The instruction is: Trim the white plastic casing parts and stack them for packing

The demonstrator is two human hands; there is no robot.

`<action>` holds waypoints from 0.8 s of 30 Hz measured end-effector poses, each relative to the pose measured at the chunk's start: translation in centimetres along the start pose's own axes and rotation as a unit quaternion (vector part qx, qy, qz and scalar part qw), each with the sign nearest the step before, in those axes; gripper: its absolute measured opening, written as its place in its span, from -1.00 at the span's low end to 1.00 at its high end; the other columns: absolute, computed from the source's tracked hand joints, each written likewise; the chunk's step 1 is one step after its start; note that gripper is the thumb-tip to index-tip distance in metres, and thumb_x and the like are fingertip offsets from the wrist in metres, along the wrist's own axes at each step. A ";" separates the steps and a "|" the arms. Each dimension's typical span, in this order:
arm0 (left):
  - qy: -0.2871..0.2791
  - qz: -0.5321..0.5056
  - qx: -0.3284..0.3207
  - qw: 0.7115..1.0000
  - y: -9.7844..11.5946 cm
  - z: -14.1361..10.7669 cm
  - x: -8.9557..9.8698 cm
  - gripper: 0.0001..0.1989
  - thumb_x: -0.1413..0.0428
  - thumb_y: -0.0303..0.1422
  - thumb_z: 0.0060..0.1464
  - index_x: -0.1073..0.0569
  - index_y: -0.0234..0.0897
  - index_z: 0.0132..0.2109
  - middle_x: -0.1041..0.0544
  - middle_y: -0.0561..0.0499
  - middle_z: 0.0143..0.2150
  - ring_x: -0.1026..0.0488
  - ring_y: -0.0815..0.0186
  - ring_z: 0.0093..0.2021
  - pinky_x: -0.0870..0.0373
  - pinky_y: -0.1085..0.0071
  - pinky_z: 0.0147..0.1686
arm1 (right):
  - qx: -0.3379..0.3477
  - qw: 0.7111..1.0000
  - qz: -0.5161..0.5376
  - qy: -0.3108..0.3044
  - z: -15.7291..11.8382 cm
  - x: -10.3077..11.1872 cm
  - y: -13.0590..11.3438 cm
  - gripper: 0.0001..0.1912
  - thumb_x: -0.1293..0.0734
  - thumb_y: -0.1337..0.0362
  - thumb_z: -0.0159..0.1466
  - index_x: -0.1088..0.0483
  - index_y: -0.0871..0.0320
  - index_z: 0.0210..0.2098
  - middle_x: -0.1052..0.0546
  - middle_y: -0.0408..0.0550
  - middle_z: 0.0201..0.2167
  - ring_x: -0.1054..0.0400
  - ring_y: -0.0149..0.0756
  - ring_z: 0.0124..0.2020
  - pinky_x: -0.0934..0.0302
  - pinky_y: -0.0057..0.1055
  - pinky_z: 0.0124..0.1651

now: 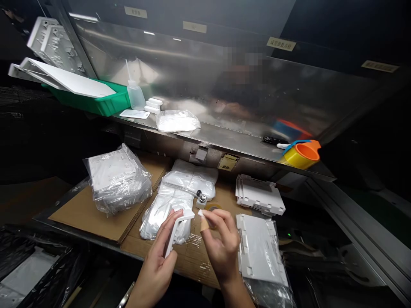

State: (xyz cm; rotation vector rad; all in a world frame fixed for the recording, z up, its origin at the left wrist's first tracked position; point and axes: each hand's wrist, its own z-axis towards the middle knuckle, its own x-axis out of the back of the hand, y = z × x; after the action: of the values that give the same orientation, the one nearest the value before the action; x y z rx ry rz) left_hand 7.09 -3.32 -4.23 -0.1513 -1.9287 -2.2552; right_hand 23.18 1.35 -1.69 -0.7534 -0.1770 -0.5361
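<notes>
My left hand [162, 254] is closed around a white angled plastic part [180, 220], held tilted with its bent end to the right. Just right of that end, my right hand [223, 244] pinches a small white wad [200, 212] between thumb and fingertips; its material is too small to make out. A tan wrap covers part of the right thumb. Wad and part are slightly apart. Behind the hands stands a small bottle with a metal top [201, 200], near a roll of tape [213, 207] partly hidden by my right fingers. Clear plastic bags [173, 196] lie beyond my left hand.
Bagged white panels [114, 171] sit on cardboard [83, 216] at left. White plastic housings [260, 194] and a bagged panel [261, 248] lie at right. The metal shelf [231, 145] holds a green bin [111, 102], a squeeze bottle [136, 96] and a yellow-orange tape holder [300, 155].
</notes>
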 end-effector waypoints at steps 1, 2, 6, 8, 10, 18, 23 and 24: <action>0.002 0.023 -0.014 1.000 0.0 -0.1 0.0 -0.26 0.06 -0.59 0.18 -0.22 0.12 0.42 -0.20 0.18 0.50 0.02 0.26 0.53 0.15 0.21 0.49 | 0.008 1.000 0.009 -0.006 -0.2 -0.2 0.0 -0.75 -0.40 0.47 0.33 -0.54 0.12 -0.03 -0.51 -0.02 -0.23 -0.44 -0.27 -0.22 -0.40 -0.31 -0.16; 0.004 0.039 -0.026 0.999 0.1 -0.1 -0.1 -0.24 0.06 -0.60 0.17 -0.22 0.14 0.42 -0.20 0.19 0.50 0.03 0.26 0.53 0.16 0.20 0.50 | 0.013 1.000 0.017 -0.015 -0.4 -0.4 0.0 -0.75 -0.40 0.47 0.33 -0.54 0.12 -0.03 -0.52 -0.02 -0.24 -0.44 -0.27 -0.23 -0.41 -0.31 -0.16; 0.010 0.039 -0.010 0.999 0.5 -0.5 0.0 -0.25 0.06 -0.60 0.16 -0.24 0.13 0.41 -0.21 0.19 0.49 0.04 0.24 0.54 0.18 0.18 0.51 | -0.026 1.000 0.014 -0.010 -0.7 -0.8 -0.1 -0.80 -0.38 0.44 0.35 -0.54 0.10 -0.07 -0.51 -0.03 -0.24 -0.45 -0.27 -0.22 -0.40 -0.30 -0.15; 0.013 0.015 0.015 1.000 0.4 -0.7 0.0 -0.27 0.05 -0.58 0.15 -0.28 0.09 0.40 -0.22 0.18 0.49 0.06 0.22 0.54 0.22 0.18 0.51 | -0.043 0.999 0.016 -0.008 -0.8 -0.8 -0.4 -0.79 -0.37 0.44 0.36 -0.54 0.09 -0.06 -0.51 -0.02 -0.23 -0.45 -0.27 -0.20 -0.40 -0.31 -0.15; 0.020 -0.014 0.032 0.999 0.3 -0.8 0.2 -0.28 0.01 -0.58 0.12 -0.33 0.06 0.38 -0.24 0.16 0.48 0.07 0.19 0.54 0.25 0.17 0.51 | -0.029 0.999 0.032 -0.025 -1.0 -1.1 -0.4 -0.78 -0.37 0.43 0.36 -0.54 0.08 -0.05 -0.52 -0.03 -0.24 -0.44 -0.27 -0.23 -0.39 -0.30 -0.15; 0.054 -0.197 0.199 0.958 1.8 -0.5 2.4 -0.28 -0.11 -0.49 0.04 -0.36 0.00 0.36 -0.26 0.11 0.48 -0.13 0.08 0.48 -0.07 0.25 0.43 | -0.197 0.980 -0.009 -0.021 -4.1 -3.9 12.6 -0.79 -0.38 0.17 0.32 -0.58 0.17 -0.29 -0.56 0.01 -0.33 -0.40 -0.20 -0.25 -0.30 -0.27 -0.18; 0.035 -0.297 0.318 0.900 3.1 -0.2 4.5 -0.03 -0.09 -0.56 -0.16 -0.20 0.10 0.44 -0.43 0.07 0.37 -0.61 0.12 -0.04 -0.55 0.36 -0.16 | -0.287 0.958 0.023 -0.014 -7.4 -5.0 19.2 -0.72 -0.43 0.08 0.30 -0.48 0.16 -0.39 -0.50 -0.12 -0.39 -0.35 -0.31 -0.32 -0.29 -0.29 -0.14; 0.031 -0.310 0.333 0.890 3.0 -0.2 5.0 0.01 -0.09 -0.57 -0.18 -0.16 0.12 0.45 -0.47 0.05 0.33 -0.62 0.19 -0.20 -0.54 0.39 -0.28 | -0.307 0.951 0.035 -0.012 -7.9 -5.1 19.4 -0.73 -0.43 0.07 0.30 -0.49 0.16 -0.35 -0.52 -0.10 -0.33 -0.38 -0.30 -0.27 -0.30 -0.27 -0.10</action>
State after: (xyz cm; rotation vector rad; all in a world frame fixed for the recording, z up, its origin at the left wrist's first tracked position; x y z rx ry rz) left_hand 2.78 -4.23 -0.45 0.7071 -2.8666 -1.6569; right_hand 28.66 9.67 -20.86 -1.3680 0.0002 -0.5180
